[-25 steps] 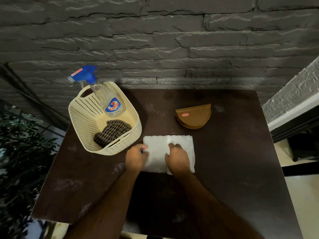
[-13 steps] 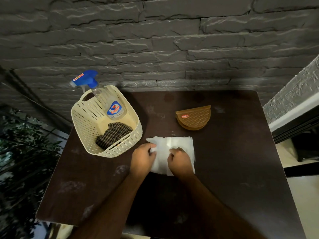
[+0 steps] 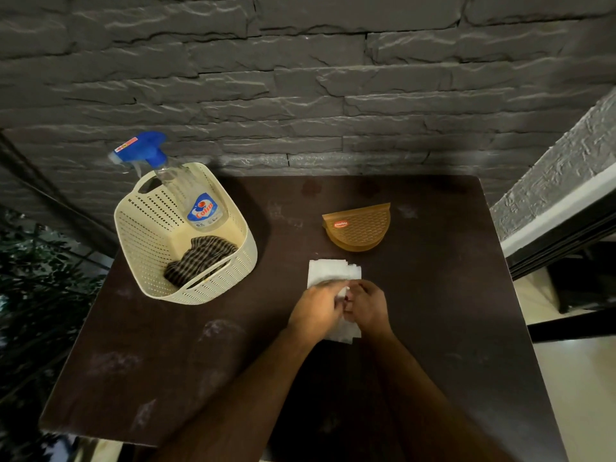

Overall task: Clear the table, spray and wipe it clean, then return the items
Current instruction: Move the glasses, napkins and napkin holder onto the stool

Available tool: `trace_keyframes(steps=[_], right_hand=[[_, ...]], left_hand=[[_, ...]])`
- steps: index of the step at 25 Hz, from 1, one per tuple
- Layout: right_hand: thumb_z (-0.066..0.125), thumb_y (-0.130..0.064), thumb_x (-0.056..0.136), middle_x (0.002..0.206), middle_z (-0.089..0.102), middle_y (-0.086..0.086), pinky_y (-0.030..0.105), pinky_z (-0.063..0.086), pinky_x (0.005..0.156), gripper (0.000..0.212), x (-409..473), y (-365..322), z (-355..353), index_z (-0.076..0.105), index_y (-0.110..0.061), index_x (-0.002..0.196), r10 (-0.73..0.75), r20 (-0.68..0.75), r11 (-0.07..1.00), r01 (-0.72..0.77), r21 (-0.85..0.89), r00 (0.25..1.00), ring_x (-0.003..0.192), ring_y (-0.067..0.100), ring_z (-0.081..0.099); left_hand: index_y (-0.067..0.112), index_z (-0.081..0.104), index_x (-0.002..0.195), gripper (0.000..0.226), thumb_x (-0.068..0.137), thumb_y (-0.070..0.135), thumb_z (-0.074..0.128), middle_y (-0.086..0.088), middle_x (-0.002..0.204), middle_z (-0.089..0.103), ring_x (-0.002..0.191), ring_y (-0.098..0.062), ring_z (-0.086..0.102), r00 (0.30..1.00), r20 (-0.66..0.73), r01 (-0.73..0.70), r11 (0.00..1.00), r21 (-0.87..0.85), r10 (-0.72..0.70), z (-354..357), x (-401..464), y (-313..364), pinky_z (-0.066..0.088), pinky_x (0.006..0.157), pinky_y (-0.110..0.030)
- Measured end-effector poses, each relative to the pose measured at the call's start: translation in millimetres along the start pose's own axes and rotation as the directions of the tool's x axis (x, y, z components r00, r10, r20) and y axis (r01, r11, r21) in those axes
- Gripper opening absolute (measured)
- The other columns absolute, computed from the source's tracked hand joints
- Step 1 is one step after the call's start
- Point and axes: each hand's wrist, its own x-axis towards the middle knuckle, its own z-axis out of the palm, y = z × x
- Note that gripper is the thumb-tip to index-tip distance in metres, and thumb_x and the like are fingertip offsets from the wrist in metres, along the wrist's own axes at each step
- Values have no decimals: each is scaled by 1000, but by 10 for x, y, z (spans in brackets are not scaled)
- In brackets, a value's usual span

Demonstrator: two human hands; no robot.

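Inside basket [image 3: 213, 288]: spray bottle [image 3: 196, 201], checked cloth [image 3: 200, 258]

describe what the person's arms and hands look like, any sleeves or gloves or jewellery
Both forearms are bare right down to the bottom edge of the view; no sleeve shows. The left hand and the right hand wear no gloves, and no watch, bracelet or ring can be seen. There is a small red spot between the hands; what it is cannot be told.

Table [image 3: 433, 328]: dark brown. Basket [image 3: 146, 248]: cream, perforated. Spray bottle [image 3: 186, 195]: clear, blue trigger head, blue-and-red label. Cloth [image 3: 200, 258]: dark checked. Napkin holder [image 3: 358, 226]: tan, woven-patterned. Napkins [image 3: 330, 270]: white.
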Motion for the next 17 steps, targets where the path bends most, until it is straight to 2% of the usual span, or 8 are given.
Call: trace_keyframes(steps=[2, 4, 6, 8, 9, 12, 15, 17], right_hand=[[51, -26, 95, 90, 67, 5, 35, 57, 66, 15, 33, 12, -42, 64, -19, 99, -29, -23, 997, 27, -68, 999, 83, 20, 67], [57, -32, 91, 92, 67, 0, 39, 59, 73, 14, 51, 25, -81, 61, -22, 101, -104, -53, 969, 89, -231, 993, 84, 17, 66], [64, -36, 85, 93, 67, -3, 41, 57, 81, 17, 33, 29, -115, 59, -26, 98, -184, -86, 906, 135, -402, 979, 88, 17, 67], [67, -45, 79, 97, 67, -4, 38, 56, 80, 32, 9, -2, -133, 59, -26, 103, -240, -110, 823, 142, -550, 964, 93, 17, 66], [68, -51, 76, 102, 66, -3, 37, 55, 79, 44, 8, -25, -133, 57, -25, 110, -228, -100, 784, 122, -609, 968, 96, 18, 64], [71, -50, 72, 120, 60, 1, 36, 52, 79, 67, 44, -97, -98, 46, -24, 129, -80, -34, 661, 28, -750, 996, 108, 23, 60], [73, -40, 75, 125, 58, 4, 38, 53, 83, 69, 76, -137, -73, 42, -24, 134, -70, -13, 595, 31, -803, 997, 111, 24, 59], [72, -43, 75, 124, 59, 4, 36, 52, 82, 69, 73, -138, -94, 41, -24, 134, -102, -14, 581, 48, -813, 995, 111, 24, 59]], left_hand=[[36, 28, 148, 55, 97, 26, 47, 6, 138, 52, 123, -11, 50, 999, 35, 25, 997, -77, -23, 53, 0, -33, 41, 105, -34], [35, 30, 147, 56, 96, 21, 46, 10, 136, 54, 121, -8, 51, 1000, 5, -9, 983, -183, 10, 50, -44, -122, 42, 104, -31], [27, 50, 137, 45, 93, 17, 50, 8, 125, 63, 114, -10, 58, 975, -221, -39, 970, -240, -16, 21, -72, -251, 45, 100, -29], [20, 63, 121, 32, 90, 21, 59, 2, 113, 69, 103, -16, 64, 879, -444, 69, 968, -241, -173, -25, -31, -414, 47, 93, -30], [19, 64, 119, 32, 87, 27, 64, 0, 111, 70, 102, -19, 64, 848, -445, 178, 946, -270, -287, -42, -3, -487, 47, 91, -31], [17, 62, 124, 52, 81, 46, 69, -4, 119, 67, 112, -22, 61, 840, -216, 430, 853, -296, -498, 3, 90, -586, 45, 93, -31], [19, 63, 122, 49, 80, 44, 72, -3, 121, 65, 112, -22, 60, 853, -101, 452, 821, -349, -513, 110, 174, -507, 44, 90, -30], [24, 68, 107, 31, 80, 37, 72, -2, 113, 68, 102, -20, 63, 873, -71, 410, 805, -430, -483, 148, 212, -441, 46, 85, -29]])
